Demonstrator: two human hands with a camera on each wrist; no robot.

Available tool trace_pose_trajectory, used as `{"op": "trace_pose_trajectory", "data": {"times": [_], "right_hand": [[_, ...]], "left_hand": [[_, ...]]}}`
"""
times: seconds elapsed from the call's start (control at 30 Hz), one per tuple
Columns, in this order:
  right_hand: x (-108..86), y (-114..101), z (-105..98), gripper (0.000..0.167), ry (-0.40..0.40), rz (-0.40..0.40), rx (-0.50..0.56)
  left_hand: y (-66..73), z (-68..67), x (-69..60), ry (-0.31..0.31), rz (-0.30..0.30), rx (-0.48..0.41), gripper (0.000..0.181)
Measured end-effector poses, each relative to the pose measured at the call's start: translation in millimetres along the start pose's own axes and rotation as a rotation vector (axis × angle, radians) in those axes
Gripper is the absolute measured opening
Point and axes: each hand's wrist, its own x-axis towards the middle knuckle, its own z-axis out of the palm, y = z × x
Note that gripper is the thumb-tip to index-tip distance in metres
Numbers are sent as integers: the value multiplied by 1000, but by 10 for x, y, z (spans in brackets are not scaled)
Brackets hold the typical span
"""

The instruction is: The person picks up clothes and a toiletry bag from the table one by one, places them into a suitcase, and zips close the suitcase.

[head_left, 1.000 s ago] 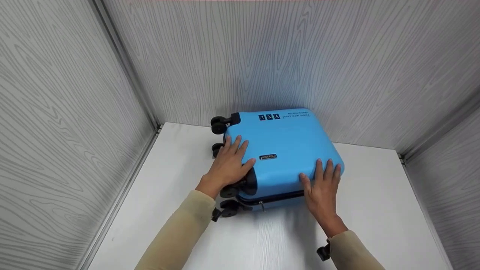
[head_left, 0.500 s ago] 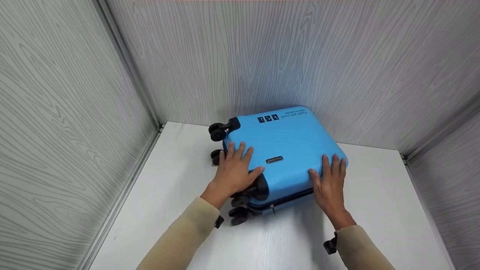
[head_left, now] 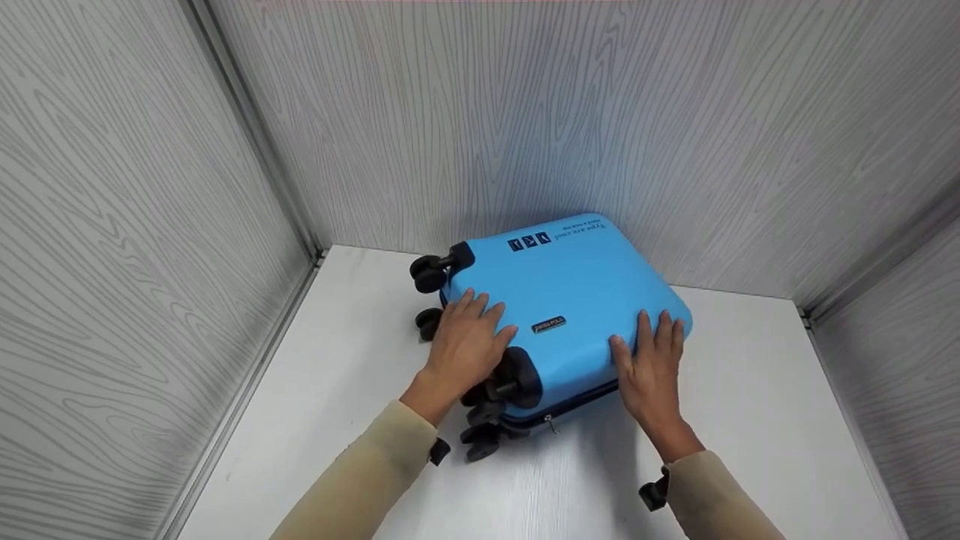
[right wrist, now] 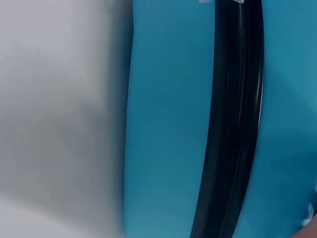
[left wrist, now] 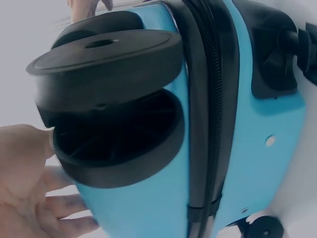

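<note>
A light-blue hard-shell suitcase [head_left: 577, 292] lies flat on the white surface, turned at an angle, its black wheels [head_left: 429, 274] toward the left. My left hand [head_left: 463, 349] rests on its wheeled end, fingers extended over the top edge beside the near corner wheel. In the left wrist view a large black double wheel [left wrist: 109, 69] fills the front, with the left palm and fingers [left wrist: 67, 206] beside the shell. My right hand [head_left: 651, 375] lies with straight fingers on the near right edge. The right wrist view shows the suitcase side with its black zipper seam [right wrist: 230, 119].
White wood-grain panels stand behind [head_left: 525, 112] and at both sides. The back panel is close behind the suitcase's far corner. White tabletop [head_left: 337, 322] shows left, right and in front of the suitcase. A zipper pull [head_left: 551, 424] hangs at the near side.
The suitcase has turned on the surface: its near wheeled corner has come toward me and slightly right, and its far edge slants more. Both hands have moved along with it, staying on the shell.
</note>
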Motion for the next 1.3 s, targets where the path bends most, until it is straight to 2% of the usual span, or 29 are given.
{"op": "trace_pose_trajectory", "data": {"times": [0.07, 0.23, 0.4, 0.53, 0.7, 1.0, 1.2, 1.3], "right_hand": [[-49, -69, 23, 74, -8, 2, -5], [-177, -203, 86, 76, -33, 11, -11], [-265, -289, 133, 78, -62, 7, -2], [-280, -287, 141, 78, -59, 0, -7], [-272, -247, 132, 79, -52, 5, 4], [-218, -179, 108, 79, -63, 11, 28], [-125, -108, 52, 76, -92, 33, 44], [-59, -61, 17, 75, -106, 41, 58]], "left_hand": [[-46, 3, 36, -6, 1, -21, 59], [-195, -29, 181, -94, -21, -76, 71], [-356, -39, 338, -112, -94, -108, 82], [-411, -16, 373, -139, -134, -149, 89], [-367, -5, 347, -154, -123, -164, 91], [-237, -29, 283, -150, -153, -93, 94], [-82, -21, 184, -125, -173, -21, 98], [30, -16, 126, -118, -203, 19, 101]]}}
